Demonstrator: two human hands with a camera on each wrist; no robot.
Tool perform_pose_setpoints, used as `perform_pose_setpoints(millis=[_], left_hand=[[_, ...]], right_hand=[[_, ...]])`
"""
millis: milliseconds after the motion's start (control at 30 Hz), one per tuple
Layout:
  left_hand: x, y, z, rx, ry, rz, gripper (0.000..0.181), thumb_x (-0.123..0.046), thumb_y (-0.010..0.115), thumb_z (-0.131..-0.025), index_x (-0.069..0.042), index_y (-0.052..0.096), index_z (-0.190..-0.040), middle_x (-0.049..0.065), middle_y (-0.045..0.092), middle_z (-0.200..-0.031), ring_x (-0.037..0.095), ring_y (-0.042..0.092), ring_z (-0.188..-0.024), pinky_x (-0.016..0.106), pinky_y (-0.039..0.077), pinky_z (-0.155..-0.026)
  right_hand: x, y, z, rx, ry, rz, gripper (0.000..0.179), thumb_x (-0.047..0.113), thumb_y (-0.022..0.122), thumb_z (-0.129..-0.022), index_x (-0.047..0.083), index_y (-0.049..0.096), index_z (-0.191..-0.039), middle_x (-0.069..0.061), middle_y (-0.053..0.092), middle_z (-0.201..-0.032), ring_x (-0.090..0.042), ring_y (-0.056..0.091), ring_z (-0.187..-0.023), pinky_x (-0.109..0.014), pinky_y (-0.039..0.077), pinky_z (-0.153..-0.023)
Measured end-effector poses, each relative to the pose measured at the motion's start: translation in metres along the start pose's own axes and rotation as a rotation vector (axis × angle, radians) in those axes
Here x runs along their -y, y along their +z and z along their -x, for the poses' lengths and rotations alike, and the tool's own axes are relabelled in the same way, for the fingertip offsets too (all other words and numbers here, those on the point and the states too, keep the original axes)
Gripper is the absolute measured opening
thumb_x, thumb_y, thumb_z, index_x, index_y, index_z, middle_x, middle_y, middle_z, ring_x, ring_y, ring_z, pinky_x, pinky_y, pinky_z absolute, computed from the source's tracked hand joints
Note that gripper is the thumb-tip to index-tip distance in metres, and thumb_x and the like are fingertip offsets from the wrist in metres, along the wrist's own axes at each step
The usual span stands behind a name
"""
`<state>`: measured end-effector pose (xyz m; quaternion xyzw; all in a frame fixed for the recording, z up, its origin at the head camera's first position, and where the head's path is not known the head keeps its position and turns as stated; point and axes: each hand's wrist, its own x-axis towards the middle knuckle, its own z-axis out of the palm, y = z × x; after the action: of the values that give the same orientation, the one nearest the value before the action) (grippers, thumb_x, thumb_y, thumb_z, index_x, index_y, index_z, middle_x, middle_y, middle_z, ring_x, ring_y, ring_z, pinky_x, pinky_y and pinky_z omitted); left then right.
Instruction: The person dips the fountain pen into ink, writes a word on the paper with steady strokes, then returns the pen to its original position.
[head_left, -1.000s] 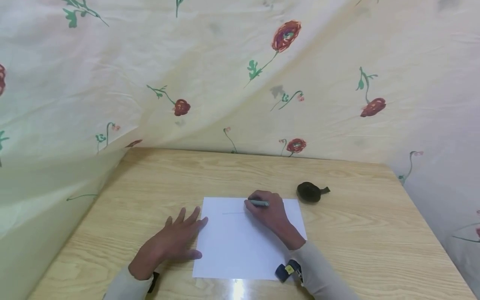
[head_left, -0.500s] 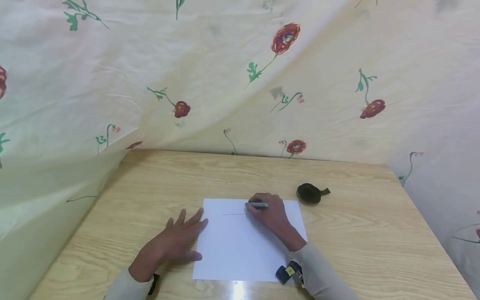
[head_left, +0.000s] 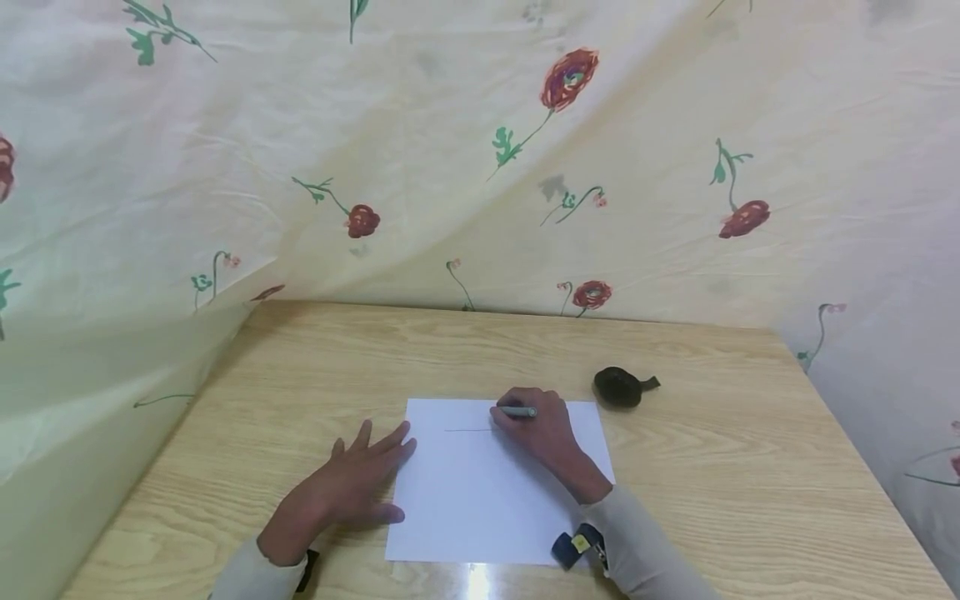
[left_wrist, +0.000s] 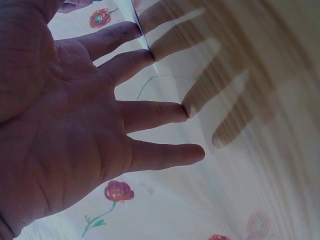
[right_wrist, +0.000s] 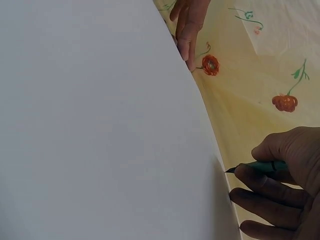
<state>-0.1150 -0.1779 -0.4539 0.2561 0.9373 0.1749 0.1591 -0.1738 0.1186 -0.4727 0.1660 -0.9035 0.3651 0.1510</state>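
Observation:
A white sheet of paper (head_left: 480, 500) lies on the wooden table, with a thin straight line (head_left: 467, 430) drawn across its upper part. My right hand (head_left: 542, 427) pinches a dark green pen (head_left: 517, 411) over the paper, at the line's right end. In the right wrist view the pen's dark tip (right_wrist: 230, 171) meets the sheet between thumb and fingers. My left hand (head_left: 348, 482) is spread at the paper's left edge, fingertips and thumb on its margin. The left wrist view shows these fingers (left_wrist: 155, 116) straight and apart, some tips touching the table.
A black rounded object with a short tail (head_left: 618, 387) lies on the wooden table (head_left: 735, 433), just beyond the paper's upper right corner. Flower-printed cloth (head_left: 420, 150) hangs behind the table and along both sides. A black device with a yellow patch (head_left: 576, 544) sits at the right wrist.
Hands, pen and paper keep nearly the same places. The whole head view has shifted slightly, with everything a little lower in the picture.

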Motion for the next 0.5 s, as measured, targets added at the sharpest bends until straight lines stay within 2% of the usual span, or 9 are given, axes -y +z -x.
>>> perform_pose_setpoints(millis=[500], left_hand=[[-0.0032, 0.0007, -0.0021, -0.004, 0.003, -0.025, 0.088, -0.038, 0.083, -0.08, -0.011, 0.041, -0.153, 0.007, 0.025, -0.163, 0.059, 0.013, -0.142, 0.081, 0.015, -0.102]], right_hand=[[-0.0037, -0.0002, 0.0014, -0.009, 0.002, -0.002, 0.006, 0.013, 0.077, -0.08, 0.016, 0.076, -0.076, 0.01, 0.067, -0.068, -0.005, 0.055, -0.058, -0.027, 0.047, -0.057]])
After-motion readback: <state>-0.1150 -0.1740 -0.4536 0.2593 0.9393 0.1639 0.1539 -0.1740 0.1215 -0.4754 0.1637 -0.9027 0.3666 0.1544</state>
